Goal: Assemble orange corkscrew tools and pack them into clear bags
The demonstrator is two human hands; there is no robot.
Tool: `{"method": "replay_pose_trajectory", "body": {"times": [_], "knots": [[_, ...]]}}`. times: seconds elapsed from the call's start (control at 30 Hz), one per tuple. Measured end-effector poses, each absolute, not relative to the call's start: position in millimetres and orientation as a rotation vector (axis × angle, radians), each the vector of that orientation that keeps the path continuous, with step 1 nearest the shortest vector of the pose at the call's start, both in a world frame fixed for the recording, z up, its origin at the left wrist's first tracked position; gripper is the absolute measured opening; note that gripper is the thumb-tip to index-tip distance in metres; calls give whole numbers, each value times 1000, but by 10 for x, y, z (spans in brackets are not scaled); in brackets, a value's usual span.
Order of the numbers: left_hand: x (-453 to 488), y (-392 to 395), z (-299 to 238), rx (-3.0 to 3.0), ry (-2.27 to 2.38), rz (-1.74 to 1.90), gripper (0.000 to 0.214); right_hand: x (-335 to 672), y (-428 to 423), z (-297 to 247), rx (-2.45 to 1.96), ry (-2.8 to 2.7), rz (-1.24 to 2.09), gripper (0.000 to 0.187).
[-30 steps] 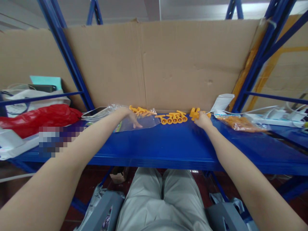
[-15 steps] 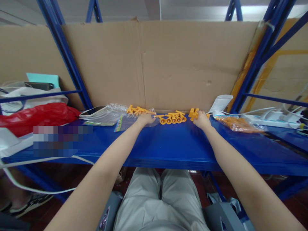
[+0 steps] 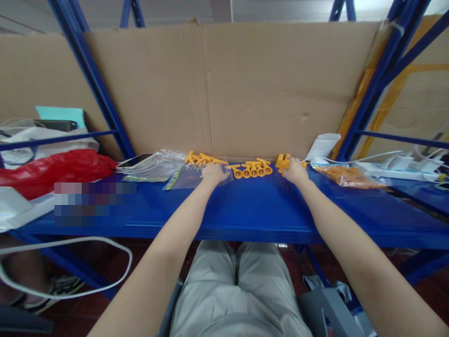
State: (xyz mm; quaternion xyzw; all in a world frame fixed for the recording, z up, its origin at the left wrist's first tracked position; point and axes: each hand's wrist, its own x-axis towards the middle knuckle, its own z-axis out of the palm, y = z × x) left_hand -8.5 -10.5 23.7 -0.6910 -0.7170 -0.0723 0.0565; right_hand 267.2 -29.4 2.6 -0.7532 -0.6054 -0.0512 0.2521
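Neither grip can be told: the left hand [image 3: 213, 174] lies over the bag [image 3: 185, 178], perhaps steadying it, the right hand [image 3: 295, 172] against yellow pieces [image 3: 281, 161], perhaps keeping them together.

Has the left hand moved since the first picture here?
Yes, to the right: it was left of the cardboard panel's vertical crease, and now the left hand sits roughly below that crease.
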Motion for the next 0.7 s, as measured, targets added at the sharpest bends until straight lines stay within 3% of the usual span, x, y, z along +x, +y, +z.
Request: {"method": "replay_pose_trajectory", "body": {"times": [0.37,0.57,0.7], "knots": [[-119,-156,197,-2098,-2210,-179,82,2581,-324,47,-1879,-1650,-222,52],[-103,-176,176,-2089,-2228,-187,64,2474,-362,99,-1817,-1733,-302,51],[-124,-190,165,-2110,-2189,-260,63,2301,-395,78,-1701,-1899,-354,48]]}}
